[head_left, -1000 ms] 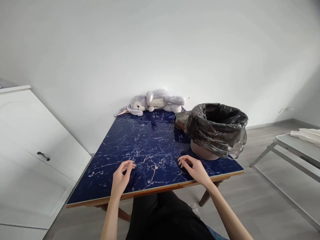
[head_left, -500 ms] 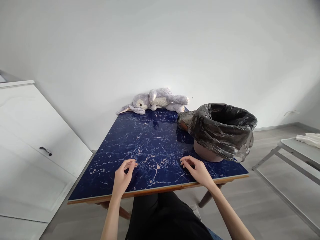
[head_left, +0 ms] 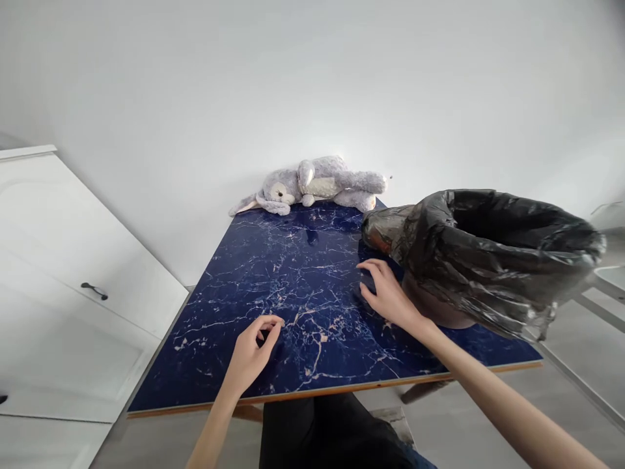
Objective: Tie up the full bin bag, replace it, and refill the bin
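My left hand (head_left: 252, 348) rests near the front of the blue marbled table (head_left: 293, 260), fingers loosely curled, a gap showing between them and the thumb. It holds nothing. Farther right, my right hand (head_left: 385, 293) reaches over the tabletop with thumb and fingers apart, also without anything in it. Just beside it stands a trash bin (head_left: 434, 306), its upper part covered by a black plastic bag (head_left: 463, 260). A bunched part of the bag sticks out to the left, beyond my right fingertips. The bin's inside is dark.
A grey plush rabbit (head_left: 317, 185) lies on its side along the table's far edge, against the white wall. On the left stands a white cabinet (head_left: 73, 312) with dark handles. A pale metal frame (head_left: 605, 312) is partly visible at the right.
My right hand has moved forward on the table, alongside the bin, and its fingers have spread. My left hand has shifted slightly to the right. The bin looks larger and farther right.
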`<state>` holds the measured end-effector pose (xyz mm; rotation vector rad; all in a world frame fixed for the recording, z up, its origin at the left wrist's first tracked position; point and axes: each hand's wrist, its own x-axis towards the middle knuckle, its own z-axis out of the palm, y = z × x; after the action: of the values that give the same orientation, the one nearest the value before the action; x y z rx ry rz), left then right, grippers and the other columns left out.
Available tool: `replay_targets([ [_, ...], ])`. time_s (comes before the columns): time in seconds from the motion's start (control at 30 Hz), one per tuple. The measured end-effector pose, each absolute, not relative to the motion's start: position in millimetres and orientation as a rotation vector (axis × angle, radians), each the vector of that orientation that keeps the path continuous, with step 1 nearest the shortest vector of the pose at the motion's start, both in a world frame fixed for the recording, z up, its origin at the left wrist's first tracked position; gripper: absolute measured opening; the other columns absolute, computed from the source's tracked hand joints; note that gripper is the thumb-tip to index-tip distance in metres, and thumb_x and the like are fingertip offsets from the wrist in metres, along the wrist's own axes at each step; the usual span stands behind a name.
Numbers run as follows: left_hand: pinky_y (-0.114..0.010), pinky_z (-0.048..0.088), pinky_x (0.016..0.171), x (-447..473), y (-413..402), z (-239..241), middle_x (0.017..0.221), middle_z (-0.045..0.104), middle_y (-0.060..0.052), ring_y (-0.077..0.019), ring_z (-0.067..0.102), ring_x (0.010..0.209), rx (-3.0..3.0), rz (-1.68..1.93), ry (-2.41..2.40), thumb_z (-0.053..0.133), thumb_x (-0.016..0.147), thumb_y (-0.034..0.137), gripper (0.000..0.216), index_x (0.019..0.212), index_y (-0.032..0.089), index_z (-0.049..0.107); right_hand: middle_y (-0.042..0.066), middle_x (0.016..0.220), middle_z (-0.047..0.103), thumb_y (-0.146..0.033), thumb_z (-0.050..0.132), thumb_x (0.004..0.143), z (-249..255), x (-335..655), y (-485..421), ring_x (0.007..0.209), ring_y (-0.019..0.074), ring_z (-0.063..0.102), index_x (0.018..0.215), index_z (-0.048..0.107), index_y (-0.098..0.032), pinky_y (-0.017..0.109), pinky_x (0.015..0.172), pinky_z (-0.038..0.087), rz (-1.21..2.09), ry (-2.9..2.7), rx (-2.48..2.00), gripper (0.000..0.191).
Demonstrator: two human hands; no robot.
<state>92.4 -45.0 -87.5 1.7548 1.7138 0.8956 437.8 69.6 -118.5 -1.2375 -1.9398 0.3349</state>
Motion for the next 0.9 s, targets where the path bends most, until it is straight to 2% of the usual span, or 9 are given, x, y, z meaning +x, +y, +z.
replay_targets([
  [0.13,-0.029,0.044,0.061,87,-12,-85,0.084,0.072,-0.002,-0.0174,0.056,0.063,1.818,0.807,1.665,0.056,0.101,0.059,0.037,0.112,0.029,0.075,0.026,0.165,0.023,-0.025,0.054,0.098,-112,423,116,0.161,0.0455,0.018,0.151,0.047,-0.014,0.068,0.127,0.026,0.108,-1.86,-1.342,0.054],
  [0.23,-0.029,0.04,0.056,85,25,-85,0.069,0.062,0.002,-0.0157,0.049,0.053,1.862,0.769,1.613,0.057,0.101,0.056,0.036,0.11,0.026,0.074,0.027,0.169,0.01,-0.022,0.055,0.097,-111,417,144,0.163,0.049,0.005,0.157,0.038,-0.012,0.075,0.125,0.022,-0.126,-1.819,-1.421,0.063],
  [0.33,-0.029,0.041,0.058,83,66,-86,0.069,0.064,0.002,-0.0157,0.052,0.054,1.902,0.756,1.543,0.057,0.1,0.054,0.034,0.108,0.025,0.074,0.027,0.17,0.01,-0.021,0.058,0.095,-114,417,166,0.162,0.0507,0.007,0.16,0.032,-0.012,0.077,0.122,0.025,-0.346,-1.752,-1.502,0.071],
  [0.43,-0.029,0.042,0.057,83,104,-88,0.087,0.075,-0.002,-0.0134,0.052,0.052,1.912,0.763,1.472,0.056,0.1,0.054,0.035,0.106,0.025,0.073,0.025,0.172,0.012,-0.021,0.058,0.094,-117,419,180,0.163,0.05,0.006,0.162,0.03,-0.015,0.078,0.122,0.023,-0.389,-1.687,-1.539,0.074],
  [0.53,-0.028,0.045,0.054,81,132,-92,0.102,0.078,-0.006,-0.0117,0.053,0.05,1.885,0.797,1.423,0.054,0.1,0.057,0.038,0.106,0.024,0.071,0.024,0.173,0.017,-0.022,0.058,0.094,-119,420,188,0.164,0.0499,0.006,0.163,0.031,-0.018,0.081,0.122,0.021,-0.406,-1.651,-1.561,0.074],
  [0.73,-0.027,0.053,0.056,75,147,-100,0.095,0.08,-0.005,-0.014,0.064,0.055,1.826,0.831,1.403,0.051,0.102,0.054,0.036,0.109,0.023,0.069,0.023,0.169,0.032,-0.034,0.062,0.1,-121,418,195,0.164,0.0481,0.009,0.162,0.036,-0.018,0.079,0.125,0.018,-0.456,-1.557,-1.607,0.069],
  [0.9,-0.026,0.05,0.058,75,142,-97,0.086,0.08,-0.003,-0.0174,0.067,0.063,1.869,0.799,1.426,0.056,0.102,0.053,0.032,0.105,0.026,0.073,0.022,0.171,0.03,-0.053,0.069,0.099,-119,419,197,0.164,0.0489,0.007,0.161,0.042,-0.02,0.078,0.124,0.023,-0.459,-1.49,-1.594,0.075],
])
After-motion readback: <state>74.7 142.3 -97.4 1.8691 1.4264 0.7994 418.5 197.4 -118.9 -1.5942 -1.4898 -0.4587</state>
